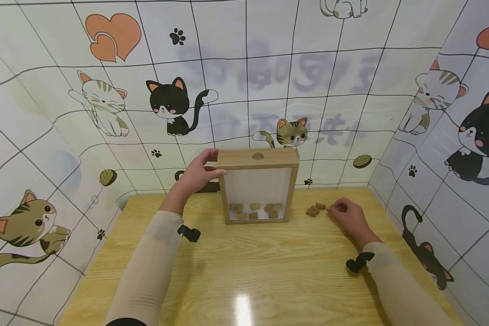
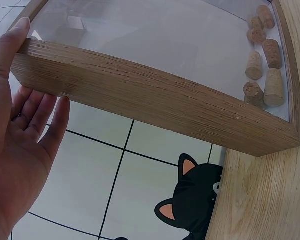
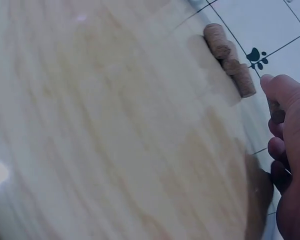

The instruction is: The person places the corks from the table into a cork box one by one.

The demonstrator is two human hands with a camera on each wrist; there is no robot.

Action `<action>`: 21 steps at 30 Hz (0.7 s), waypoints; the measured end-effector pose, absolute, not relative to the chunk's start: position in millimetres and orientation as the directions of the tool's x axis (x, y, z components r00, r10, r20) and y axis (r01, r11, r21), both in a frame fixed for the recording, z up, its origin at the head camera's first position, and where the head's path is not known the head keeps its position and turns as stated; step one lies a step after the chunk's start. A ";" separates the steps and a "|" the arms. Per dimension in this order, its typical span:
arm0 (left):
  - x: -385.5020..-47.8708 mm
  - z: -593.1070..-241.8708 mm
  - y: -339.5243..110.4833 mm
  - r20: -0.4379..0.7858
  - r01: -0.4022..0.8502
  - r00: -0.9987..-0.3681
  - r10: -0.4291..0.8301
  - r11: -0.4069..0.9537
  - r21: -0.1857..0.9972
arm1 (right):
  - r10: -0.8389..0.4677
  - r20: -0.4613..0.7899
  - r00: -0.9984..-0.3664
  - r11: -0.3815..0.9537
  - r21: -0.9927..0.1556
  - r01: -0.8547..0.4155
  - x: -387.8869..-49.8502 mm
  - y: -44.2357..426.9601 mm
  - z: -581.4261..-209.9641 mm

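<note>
A wooden shadow box (image 1: 258, 158) with a clear front and a round hole in its top stands upright on the table. Several corks (image 2: 273, 87) lie along its bottom, behind the pane. My left hand (image 1: 197, 174) grips the box's upper left corner, thumb on the front edge and fingers at the side. To the right of the box, three loose corks (image 3: 242, 80) lie close together on the table. Just right of them, my right hand (image 1: 348, 218) pinches a cork (image 3: 277, 114) between thumb and fingers; most of that cork is hidden by the hand.
The wooden table (image 1: 244, 267) reaches back to a cloth wall (image 1: 228, 90) printed with cats and grid lines. Similar cloth rises at the left and right sides. Black wrist cameras (image 1: 359, 262) sit on both sleeves.
</note>
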State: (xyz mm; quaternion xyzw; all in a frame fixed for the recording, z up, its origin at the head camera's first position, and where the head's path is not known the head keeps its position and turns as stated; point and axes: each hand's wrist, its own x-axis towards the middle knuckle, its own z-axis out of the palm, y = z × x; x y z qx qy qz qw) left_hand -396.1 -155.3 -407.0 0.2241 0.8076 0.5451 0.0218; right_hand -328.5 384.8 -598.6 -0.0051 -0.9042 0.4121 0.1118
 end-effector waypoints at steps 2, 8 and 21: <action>-395.6 -406.2 -154.8 0.212 0.343 -0.896 0.391 0.304 0.889 | 0.112 0.206 -0.972 0.656 -0.750 -0.083 -328.2 385.5 -596.8; -392.9 -404.0 -154.0 0.207 0.339 -0.897 0.391 0.308 0.889 | 0.096 0.195 -0.976 0.648 -0.757 -0.088 -327.2 388.2 -588.1; -393.1 -403.1 -155.2 0.192 0.322 -0.904 0.382 0.312 0.894 | 0.077 0.231 -0.970 0.645 -0.753 -0.128 -336.7 386.4 -555.6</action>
